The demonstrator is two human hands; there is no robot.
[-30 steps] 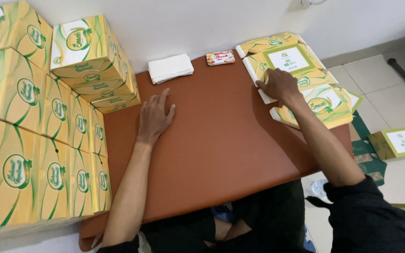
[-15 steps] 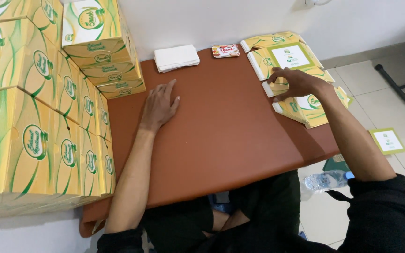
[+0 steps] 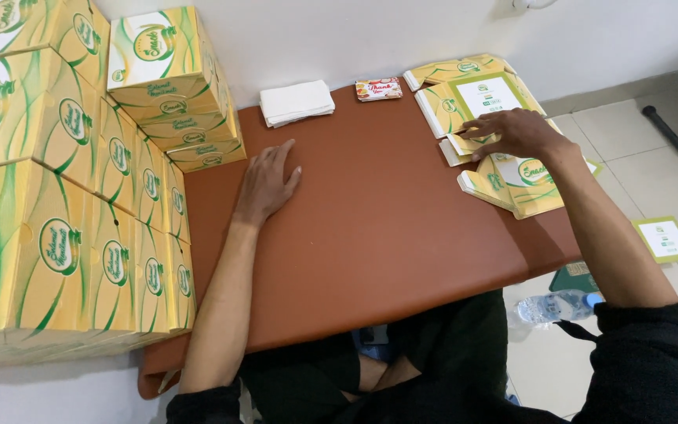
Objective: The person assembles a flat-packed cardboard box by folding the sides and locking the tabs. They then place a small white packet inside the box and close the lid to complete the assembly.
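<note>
My left hand (image 3: pixel 267 180) lies flat and palm down on the brown table (image 3: pixel 370 235), fingers slightly apart, holding nothing. My right hand (image 3: pixel 512 133) reaches over the pile of flat yellow-green box blanks (image 3: pixel 496 133) at the table's right end. Its fingertips pinch the edge of one flat blank in the pile. The blanks overlap each other and hang partly over the table's right edge.
Stacks of assembled yellow-green boxes (image 3: pixel 64 180) fill the left side up to the wall. A stack of white napkins (image 3: pixel 297 102) and a small pile of cards (image 3: pixel 378 89) sit at the far edge. On the floor lie a water bottle (image 3: pixel 559 305) and a flat blank (image 3: pixel 665 238).
My right hand has stayed on the pile of blanks, its fingers curling onto one edge. My left hand has stayed flat on the table. The camera view has shifted a little.
</note>
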